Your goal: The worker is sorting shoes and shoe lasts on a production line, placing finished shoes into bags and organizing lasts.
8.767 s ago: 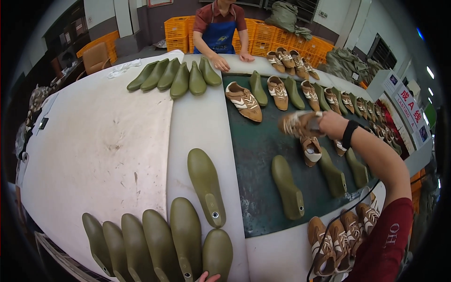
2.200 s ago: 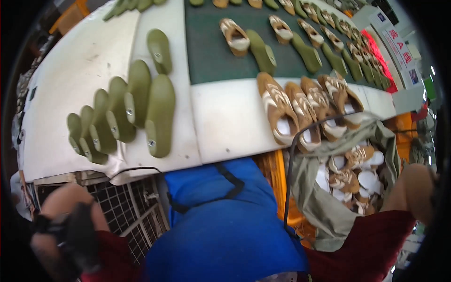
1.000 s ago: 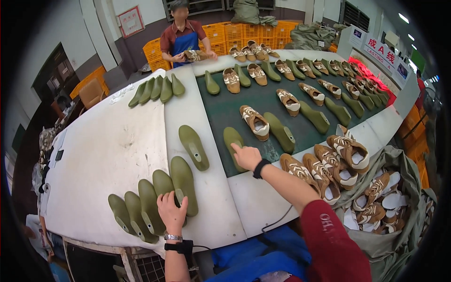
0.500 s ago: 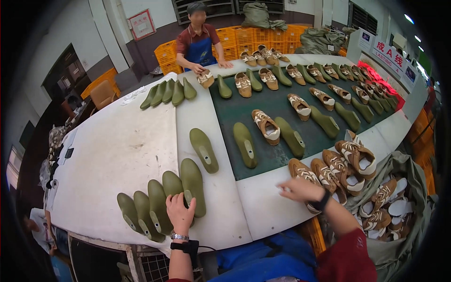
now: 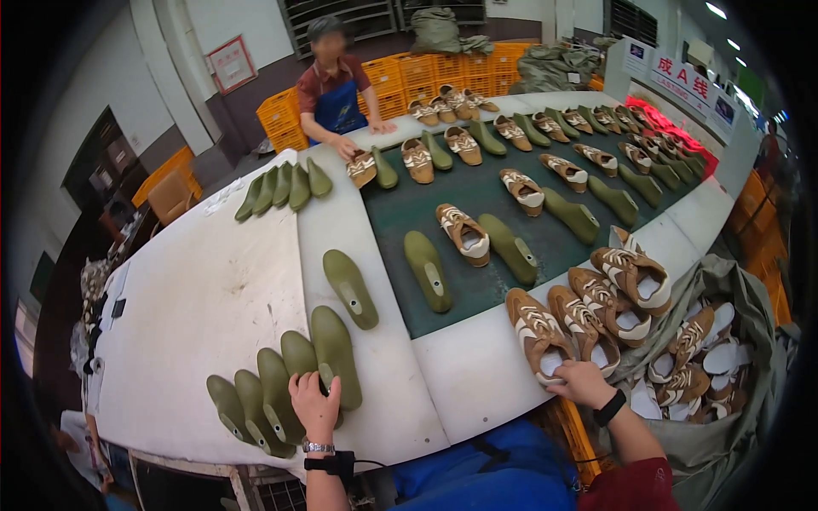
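At the near left of the table, my left hand [image 5: 314,407] curls its fingers over the heel end of a green shoe last [image 5: 296,349]. A taller last [image 5: 334,345] stands against its right side, by my thumb, and several more lasts [image 5: 247,400] line up on its left. Over at the right, my right hand [image 5: 584,383] grips the heel of a brown sneaker with white stripes [image 5: 534,326], the leftmost of several at the near table edge. Another sneaker [image 5: 579,319] leans close beside it. My fingers partly cover both held things.
A green belt [image 5: 392,221] carries rows of sneakers and lasts. One last [image 5: 349,288] lies on the white table [image 5: 230,272]. To my right is a grey-green sack [image 5: 724,289] of sneakers. Across the table a co-worker [image 5: 334,98] touches a sneaker [image 5: 361,169]. Orange crates [image 5: 400,77] stand behind.
My right hand has moved down and right onto the leftmost sneaker's heel. My left hand stays on the last. Across the table, the co-worker's sneaker has come down beside a last at the belt's edge.
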### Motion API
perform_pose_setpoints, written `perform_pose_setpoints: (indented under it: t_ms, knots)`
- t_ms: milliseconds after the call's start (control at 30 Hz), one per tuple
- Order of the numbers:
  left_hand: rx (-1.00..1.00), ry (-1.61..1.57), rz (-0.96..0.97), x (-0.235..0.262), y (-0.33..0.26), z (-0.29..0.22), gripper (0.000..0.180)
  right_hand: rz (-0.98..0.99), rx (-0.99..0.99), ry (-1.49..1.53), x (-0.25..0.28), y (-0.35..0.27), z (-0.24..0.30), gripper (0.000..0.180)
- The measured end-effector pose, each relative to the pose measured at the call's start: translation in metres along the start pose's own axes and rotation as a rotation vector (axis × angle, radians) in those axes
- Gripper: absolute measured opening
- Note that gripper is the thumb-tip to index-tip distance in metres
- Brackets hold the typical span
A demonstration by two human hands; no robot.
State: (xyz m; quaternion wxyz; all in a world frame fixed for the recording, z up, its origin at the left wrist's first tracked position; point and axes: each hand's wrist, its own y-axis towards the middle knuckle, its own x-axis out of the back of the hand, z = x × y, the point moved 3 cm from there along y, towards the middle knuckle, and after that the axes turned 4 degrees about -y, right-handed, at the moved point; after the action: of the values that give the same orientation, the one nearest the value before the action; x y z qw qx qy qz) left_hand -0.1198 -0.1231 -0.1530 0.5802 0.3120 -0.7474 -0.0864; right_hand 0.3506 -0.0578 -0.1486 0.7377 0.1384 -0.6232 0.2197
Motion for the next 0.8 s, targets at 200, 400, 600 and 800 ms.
perform_pose_setpoints:
  t_ms: [200,400,600,800]
  knots:
    - [-0.028,0.011,-0.007,-0.005,0.000,0.002,0.037,0.033,-0.144,1.253,0.048,0.029,0.051,0.018]
    - [-0.005,0.002,-0.003,-0.004,0.004,0.004,0.036,-0.040,0.168,1.337,0.094,0.136,0.099,0.020]
    - [-0.006,-0.015,0.006,-0.003,0.007,-0.001,0.036,0.072,0.167,1.112,0.057,0.295,0.121,0.032]
    - [0.011,-0.035,0.018,0.000,0.005,0.001,0.037,-0.159,0.004,0.547,-0.029,0.394,0.117,0.048]
